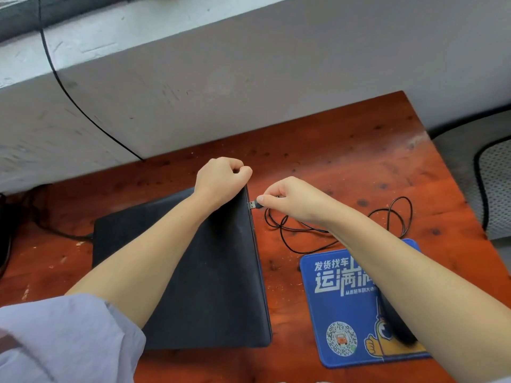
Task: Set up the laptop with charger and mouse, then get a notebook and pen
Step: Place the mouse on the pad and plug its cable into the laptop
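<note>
A closed black laptop (pixel 210 277) lies on the red-brown wooden desk (pixel 345 167). My left hand (pixel 221 179) grips its far right corner, fingers curled over the edge. My right hand (pixel 293 199) pinches a black USB plug (pixel 254 205), whose metal tip touches the laptop's right side near that corner. The plug's thin black cable (pixel 345 230) loops across the desk toward a blue mouse pad (pixel 340 308). A dark mouse (pixel 398 327) sits on the pad, mostly hidden under my right forearm. Another black cable (pixel 63 233) meets the laptop's left side.
A grey wall and ledge (pixel 193 78) rise behind the desk, with a black wire (pixel 66 92) running down it. A mesh chair (pixel 495 183) stands off the desk's right edge. A dark object (pixel 5 233) sits at the far left.
</note>
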